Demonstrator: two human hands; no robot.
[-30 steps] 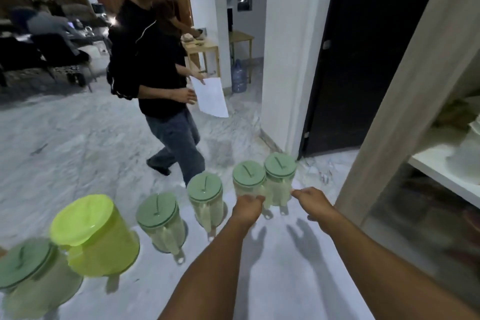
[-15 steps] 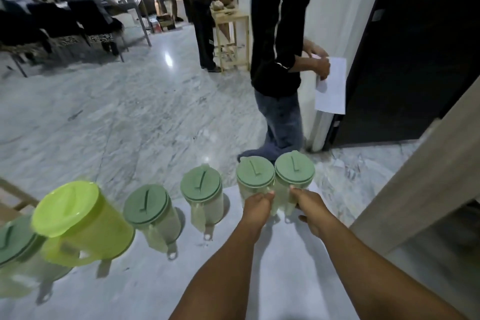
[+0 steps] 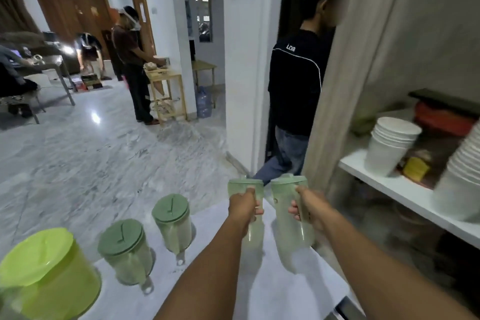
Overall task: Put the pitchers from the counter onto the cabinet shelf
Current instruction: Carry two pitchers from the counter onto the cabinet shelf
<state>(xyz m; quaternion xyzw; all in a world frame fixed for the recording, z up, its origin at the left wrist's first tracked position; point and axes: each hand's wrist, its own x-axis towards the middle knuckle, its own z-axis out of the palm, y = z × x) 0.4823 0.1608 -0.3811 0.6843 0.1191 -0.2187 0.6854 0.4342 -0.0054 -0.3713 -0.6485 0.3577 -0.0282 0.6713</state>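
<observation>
- A lime-green pitcher [image 3: 49, 278] with a bright lid stands at the far left of the white worktop [image 3: 262, 296], partly cut by the picture's edge.
- Just right of it stands a clear pitcher with a dull green lid [image 3: 124, 252], its handle toward the camera.
- A second clear, green-lidded pitcher [image 3: 172, 223] stands next in the row, a little farther back and apart from its neighbour.
- The left hand [image 3: 244, 206] is wrapped tight round the handle of a pale green pitcher [image 3: 250, 231], which is held off the worktop and upright, its lid at about the height of the far worktop edge.
- The right hand [image 3: 309, 209] is closed in the same way on the handle of another pale green pitcher [image 3: 288, 221], also held up, just beside the left one without clearly touching it.
- Behind the two raised pitchers a person in a black top [image 3: 293, 80] stands in a dark doorway.
- At the right is the open cabinet; its white shelf [image 3: 389, 187] carries a stack of white cups [image 3: 389, 145], a small yellow object [image 3: 415, 169] and a blurred stack of white bowls [image 3: 462, 179] at the picture's edge.
</observation>
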